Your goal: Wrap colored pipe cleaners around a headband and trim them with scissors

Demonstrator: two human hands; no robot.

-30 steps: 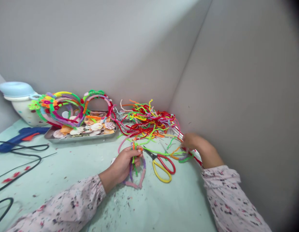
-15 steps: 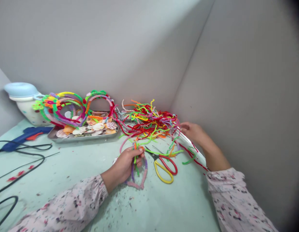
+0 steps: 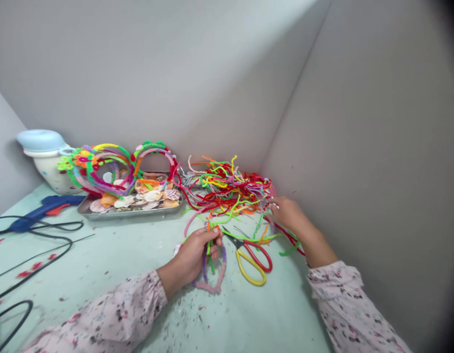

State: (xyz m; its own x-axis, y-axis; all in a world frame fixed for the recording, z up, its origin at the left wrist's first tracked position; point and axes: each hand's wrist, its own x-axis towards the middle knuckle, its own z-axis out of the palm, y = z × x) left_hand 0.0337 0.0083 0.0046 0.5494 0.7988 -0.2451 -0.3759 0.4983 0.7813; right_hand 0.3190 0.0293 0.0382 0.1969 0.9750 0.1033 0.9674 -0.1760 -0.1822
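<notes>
My left hand point(image 3: 197, 250) is closed around a pipe-cleaner piece point(image 3: 220, 282), a pink and purple loop hanging below the fingers. Green and orange ends stick up past the thumb; the palm hides the rest. Over at the right end of a tangled heap of coloured pipe cleaners point(image 3: 230, 189) is my right hand point(image 3: 287, 213). Its fingers are drawn together against the heap, with a small whitish bit at the tips that I cannot make out. Scissors point(image 3: 250, 260) with one red and one yellow handle lie between the hands, partly under a green pipe cleaner.
A metal tray point(image 3: 131, 214) of seashells stands at the back left, with pipe-cleaner headbands point(image 3: 105, 169) resting on it. Further left are a blue glue gun point(image 3: 35, 215), its black cord point(image 3: 65, 240) and a blue-lidded container point(image 3: 46, 157). Grey walls enclose the table.
The long white strip beneath my right hand is no longer visible. That hand has shifted slightly toward the heap, fingers closer together. My left hand keeps its hold; the view has shifted slightly.
</notes>
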